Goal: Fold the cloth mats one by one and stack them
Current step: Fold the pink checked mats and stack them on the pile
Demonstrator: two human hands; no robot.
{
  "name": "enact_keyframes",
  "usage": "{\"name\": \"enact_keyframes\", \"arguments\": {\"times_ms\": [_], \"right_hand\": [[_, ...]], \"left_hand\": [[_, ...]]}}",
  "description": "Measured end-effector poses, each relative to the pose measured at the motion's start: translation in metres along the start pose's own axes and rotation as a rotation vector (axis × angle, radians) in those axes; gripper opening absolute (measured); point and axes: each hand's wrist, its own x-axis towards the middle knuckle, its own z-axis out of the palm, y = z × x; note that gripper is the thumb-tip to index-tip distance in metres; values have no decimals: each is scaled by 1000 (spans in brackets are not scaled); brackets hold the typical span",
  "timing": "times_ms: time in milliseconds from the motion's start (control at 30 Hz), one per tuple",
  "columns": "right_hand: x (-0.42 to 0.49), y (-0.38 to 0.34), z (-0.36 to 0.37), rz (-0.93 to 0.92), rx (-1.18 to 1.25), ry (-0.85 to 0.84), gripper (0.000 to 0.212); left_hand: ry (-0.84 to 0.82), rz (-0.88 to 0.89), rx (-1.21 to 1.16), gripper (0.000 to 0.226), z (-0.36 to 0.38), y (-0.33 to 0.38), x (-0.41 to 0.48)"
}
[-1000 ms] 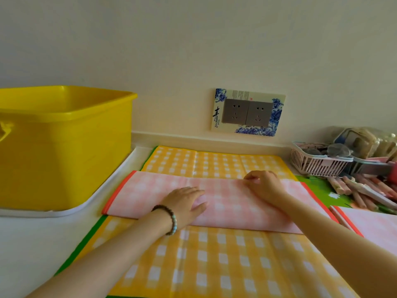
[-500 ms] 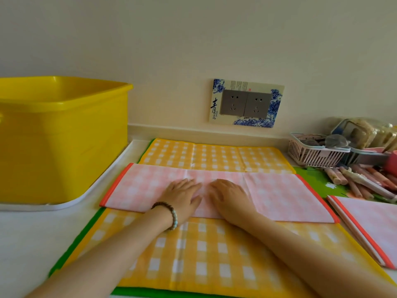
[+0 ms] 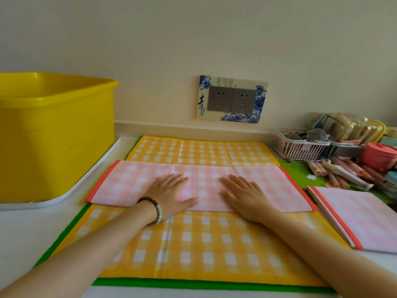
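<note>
A pink checked cloth mat (image 3: 126, 181) with orange side edges lies folded into a long strip across a larger yellow checked mat (image 3: 193, 244). My left hand (image 3: 169, 193), a bead bracelet on its wrist, presses flat on the strip left of its middle. My right hand (image 3: 245, 195) presses flat on it right of the middle, fingers spread. A folded pink mat stack (image 3: 361, 214) lies at the right.
A big yellow plastic tub (image 3: 53, 136) stands on a white tray (image 3: 86, 179) at the left. A white basket (image 3: 298, 147), pens and small containers (image 3: 343, 171) crowd the back right. A wall socket (image 3: 232, 100) sits behind. A green mat edge (image 3: 193, 283) runs along the front.
My right hand slid from the strip's far edge to the middle beside my left hand, then both hands moved apart, flat on the pink mat. The view dipped slightly.
</note>
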Motion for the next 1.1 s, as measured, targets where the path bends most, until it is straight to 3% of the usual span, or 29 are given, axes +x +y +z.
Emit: {"name": "enact_keyframes", "arguments": {"times_ms": [167,300,333,433,500,600,733,867,1100], "right_hand": [[-20,58,-19,132,-45,-43,61],[-28,81,-25,174,-70,-55,115],[-27,83,-25,181,-73,-65,115],[-25,74,-28,213,-55,-78,70],[-25,60,-29,228,0,-49,56],[-24,19,-24,113,53,-15,51],[-22,-39,-12,-68,51,-47,54],[-23,-56,-1,-81,49,-52,57],[-23,-52,3,-76,19,-68,58]], "left_hand": [[-7,13,-11,128,2,-3,1],[-15,15,-8,125,2,-1,1],[-16,15,-8,124,2,-1,1],[-19,9,4,114,2,-1,0],[-20,7,13,112,2,-1,1],[-29,1,20,98,1,0,0],[-34,-7,9,101,1,1,0],[-22,-14,13,78,0,2,1],[-85,13,23,64,-1,-3,0]]}}
